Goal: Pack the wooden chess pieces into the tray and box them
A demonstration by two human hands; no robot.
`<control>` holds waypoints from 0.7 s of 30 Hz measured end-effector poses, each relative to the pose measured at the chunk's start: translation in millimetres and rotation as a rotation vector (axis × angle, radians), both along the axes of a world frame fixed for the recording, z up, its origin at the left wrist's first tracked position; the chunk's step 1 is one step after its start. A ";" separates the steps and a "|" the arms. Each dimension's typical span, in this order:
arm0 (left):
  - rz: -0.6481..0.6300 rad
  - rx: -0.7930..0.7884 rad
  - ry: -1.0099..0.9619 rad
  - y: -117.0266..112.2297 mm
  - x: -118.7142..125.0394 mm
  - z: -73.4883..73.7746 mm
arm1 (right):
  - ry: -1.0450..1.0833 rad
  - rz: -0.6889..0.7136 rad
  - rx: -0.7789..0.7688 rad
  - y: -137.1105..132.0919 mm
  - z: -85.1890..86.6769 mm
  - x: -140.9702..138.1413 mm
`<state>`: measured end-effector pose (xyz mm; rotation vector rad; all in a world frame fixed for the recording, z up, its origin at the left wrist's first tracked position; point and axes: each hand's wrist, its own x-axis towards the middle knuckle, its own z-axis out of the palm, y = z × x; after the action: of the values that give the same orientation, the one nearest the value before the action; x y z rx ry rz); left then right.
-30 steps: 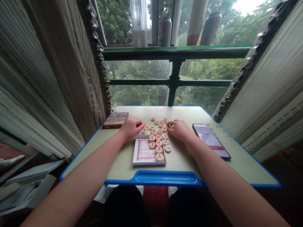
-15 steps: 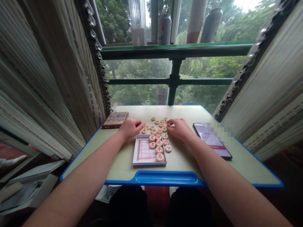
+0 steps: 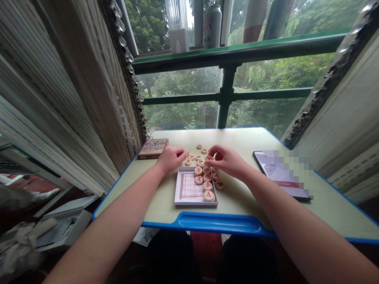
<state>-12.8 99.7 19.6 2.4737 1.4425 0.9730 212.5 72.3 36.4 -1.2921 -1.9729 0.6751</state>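
Round wooden Chinese chess pieces point(image 3: 200, 162) with red and dark characters lie loose between my hands, behind a shallow box point(image 3: 181, 201). The box has a red grid on its floor and several red-marked pieces point(image 3: 209, 195) along its right side. My left hand point(image 3: 173, 158) rests at the left edge of the loose pieces, fingers curled together; what they hold, if anything, is hidden. Over the right side of the group, my right hand point(image 3: 225, 161) has thumb and forefinger around a Chinese chess piece point(image 3: 209, 158). Its other fingers are bent and partly hide nearby pieces.
A decorated box lid point(image 3: 152, 148) lies at the table's left. To the right is a phone or tablet point(image 3: 278, 173), partly pixelated. A blue tray groove point(image 3: 219, 223) runs along the front edge. Curtains point(image 3: 77, 86) flank the window, and cans point(image 3: 212, 25) stand on the sill.
The view has shifted, so the table sits further right. My right hand has moved inward over the loose pieces, with its thumb and forefinger closed around one. My left hand stays at their left edge.
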 end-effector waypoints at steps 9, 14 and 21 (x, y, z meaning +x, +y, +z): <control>-0.300 0.146 0.048 -26.3 15.1 10.7 | 0.178 0.087 -0.191 -1.5 -6.1 -8.7; -0.231 0.341 0.039 -27.4 18.9 7.3 | 0.297 0.140 -0.244 -8.0 -2.1 -15.7; -0.235 0.308 0.024 -26.3 17.2 7.5 | 0.386 0.105 -0.234 -11.2 0.0 -16.0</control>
<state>4.4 73.4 27.0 2.7963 1.0391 1.1941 196.5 61.1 36.4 -1.0935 -1.6886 1.1426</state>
